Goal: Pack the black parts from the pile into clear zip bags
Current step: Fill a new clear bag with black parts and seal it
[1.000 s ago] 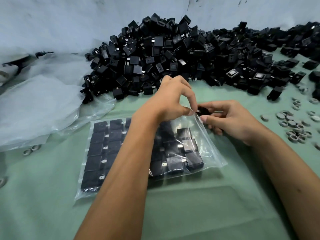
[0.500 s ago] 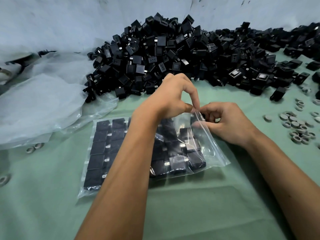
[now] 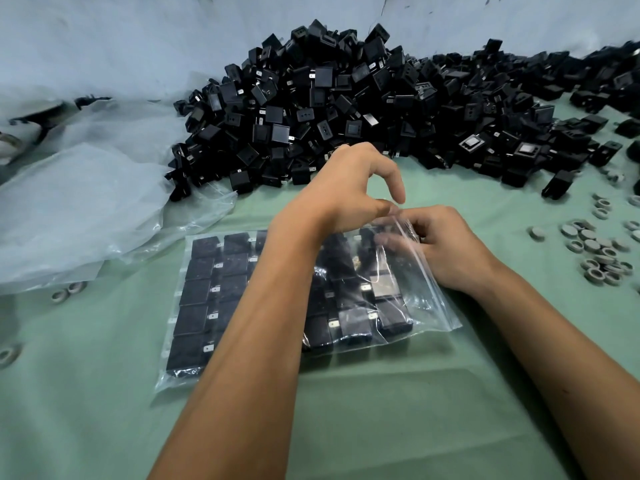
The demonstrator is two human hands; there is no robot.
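While both hands work the zip bag [image 3: 429, 306], the pile [image 3: 346, 109] looms behind — grey rings [image 3: 595, 251] right.

Two bare forearms reach in from below — no sleeves, no gloves. The left hand [image 3: 349, 188] and right hand [image 3: 446, 247] show short nails — no rings, watch or bands.

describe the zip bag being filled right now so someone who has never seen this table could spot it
Start at the big pile of black parts by the back wall and come forward over the green table. The flat clear zip bag lies there, with tidy rows of black parts inside. Unlike the crumpled empty plastic at left, both hands are at its opening.
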